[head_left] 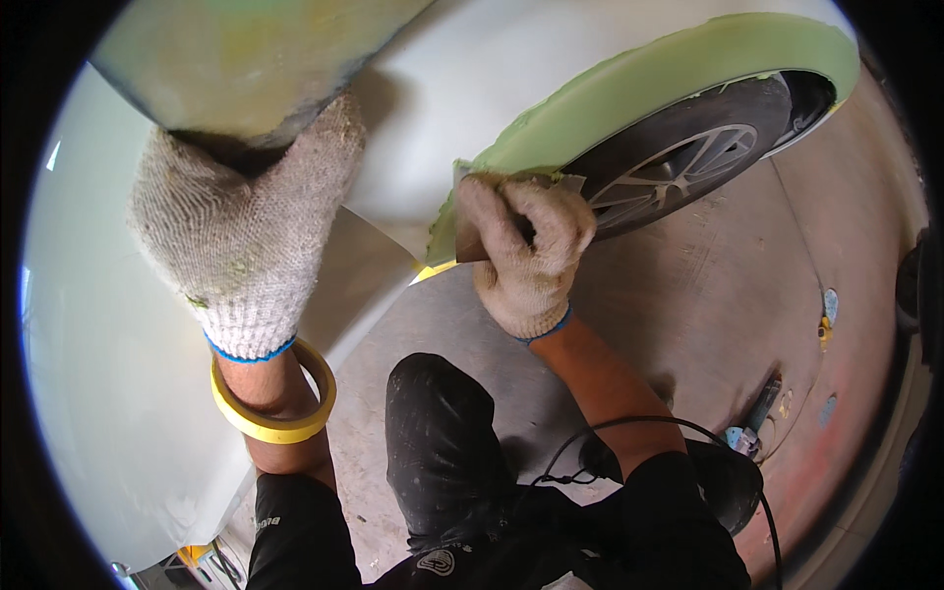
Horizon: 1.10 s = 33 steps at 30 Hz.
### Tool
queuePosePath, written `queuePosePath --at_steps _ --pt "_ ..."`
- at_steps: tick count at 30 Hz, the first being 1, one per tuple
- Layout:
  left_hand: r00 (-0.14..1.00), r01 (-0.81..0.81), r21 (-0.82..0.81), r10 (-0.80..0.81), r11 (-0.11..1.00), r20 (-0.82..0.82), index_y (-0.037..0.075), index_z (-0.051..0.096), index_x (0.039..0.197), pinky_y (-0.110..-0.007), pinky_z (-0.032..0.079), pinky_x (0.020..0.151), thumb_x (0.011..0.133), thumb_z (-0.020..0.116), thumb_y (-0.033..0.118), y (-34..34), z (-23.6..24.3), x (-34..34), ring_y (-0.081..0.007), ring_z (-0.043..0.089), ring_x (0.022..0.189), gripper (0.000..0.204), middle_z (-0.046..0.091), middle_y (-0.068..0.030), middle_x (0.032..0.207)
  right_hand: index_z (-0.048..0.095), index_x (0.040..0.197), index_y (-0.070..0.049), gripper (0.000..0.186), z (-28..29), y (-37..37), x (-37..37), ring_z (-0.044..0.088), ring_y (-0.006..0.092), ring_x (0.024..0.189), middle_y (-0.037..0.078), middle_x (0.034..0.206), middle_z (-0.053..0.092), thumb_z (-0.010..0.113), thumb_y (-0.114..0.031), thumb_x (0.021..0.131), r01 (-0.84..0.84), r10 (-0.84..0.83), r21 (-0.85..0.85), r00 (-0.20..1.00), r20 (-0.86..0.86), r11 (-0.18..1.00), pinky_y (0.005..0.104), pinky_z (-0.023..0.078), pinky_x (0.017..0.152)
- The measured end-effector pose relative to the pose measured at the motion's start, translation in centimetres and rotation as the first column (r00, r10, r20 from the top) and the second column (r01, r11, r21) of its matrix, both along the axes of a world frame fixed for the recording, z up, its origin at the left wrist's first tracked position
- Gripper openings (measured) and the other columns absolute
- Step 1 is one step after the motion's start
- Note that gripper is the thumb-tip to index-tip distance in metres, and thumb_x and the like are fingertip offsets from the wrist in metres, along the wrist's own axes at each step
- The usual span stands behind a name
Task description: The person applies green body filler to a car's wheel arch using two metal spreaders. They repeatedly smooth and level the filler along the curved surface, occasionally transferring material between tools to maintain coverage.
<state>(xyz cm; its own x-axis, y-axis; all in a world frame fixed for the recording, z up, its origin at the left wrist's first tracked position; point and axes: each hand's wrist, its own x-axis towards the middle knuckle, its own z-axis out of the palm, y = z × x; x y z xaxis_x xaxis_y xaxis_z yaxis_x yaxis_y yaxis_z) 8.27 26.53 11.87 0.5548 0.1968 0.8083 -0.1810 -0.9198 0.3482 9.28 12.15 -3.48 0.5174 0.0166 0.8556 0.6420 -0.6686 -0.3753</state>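
Observation:
My left hand point(241, 226), in a knitted glove, grips the lower edge of a flat board point(241, 54) stained pale green and yellow, at the upper left. A yellow tape roll point(270, 428) hangs round my left wrist. My gloved right hand point(531, 256) is closed on a thin, flexible-looking spreader point(468, 241), pressed at the lower front end of a band of light green filler point(669, 59) along the wheel arch of a white car body point(413, 147). A bit of yellow point(433, 270) shows under the filler's lower edge. The spreader's far side is hidden behind my fingers.
A wheel point(669, 172) with a silver rim sits inside the arch. My dark-clothed knee point(438, 423) is low in the middle. On the floor point(688, 324) at right lie a hand tool point(757, 413), a hose or cord point(816, 275) and small yellow and blue items point(826, 324).

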Motion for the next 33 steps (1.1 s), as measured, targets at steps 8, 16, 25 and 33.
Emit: queuePosePath --at_steps 8,16,25,33 --pt "0.997 0.060 -0.130 -0.066 0.990 -0.045 0.001 0.067 0.089 -0.021 0.039 0.039 0.071 0.083 0.025 -1.4 0.4 -0.5 -0.0077 0.053 0.041 0.034 0.064 -0.0059 0.059 0.070 0.097 -0.025 0.034 -7.4 2.5 0.6 0.046 0.0158 0.095 -0.007 0.102 0.048 0.074 -0.013 0.065 -0.165 0.165 -0.009 0.986 0.031 0.986 0.0341 0.040 0.079" --pt "0.960 -0.282 0.089 0.280 0.955 0.033 0.000 0.068 0.094 -0.020 0.042 0.042 0.073 0.081 0.024 0.2 -0.2 -0.4 -0.0096 0.057 0.046 0.034 0.067 -0.0079 0.066 0.067 0.102 -0.037 0.033 -14.0 5.1 0.2 0.042 0.0104 0.094 -0.013 0.097 0.045 0.076 -0.028 0.071 -0.053 0.069 -0.096 0.982 0.175 0.994 0.0299 0.037 0.079" --pt "0.997 -0.069 0.102 0.071 0.992 -0.021 0.000 0.067 0.098 -0.023 0.050 0.053 0.074 0.079 0.020 0.9 -0.5 -0.7 -0.0131 0.064 0.058 0.034 0.070 -0.0091 0.076 0.063 0.105 -0.028 0.034 -18.3 4.2 -0.1 0.046 0.0170 0.088 -0.005 0.094 0.047 0.065 -0.019 0.072 -0.218 0.231 -0.188 0.972 0.052 0.958 0.0364 0.046 0.075" --pt "0.888 0.453 -0.172 -0.459 0.875 0.003 0.000 0.068 0.098 -0.025 0.055 0.060 0.079 0.075 0.020 0.7 -1.4 0.3 -0.0151 0.067 0.064 0.028 0.071 -0.0081 0.081 0.064 0.111 -0.013 0.034 -9.5 -4.1 -5.3 0.054 0.0242 0.091 0.006 0.099 0.055 0.056 -0.003 0.079 -0.592 0.470 -0.028 0.668 -0.577 0.806 0.0377 0.048 0.080"
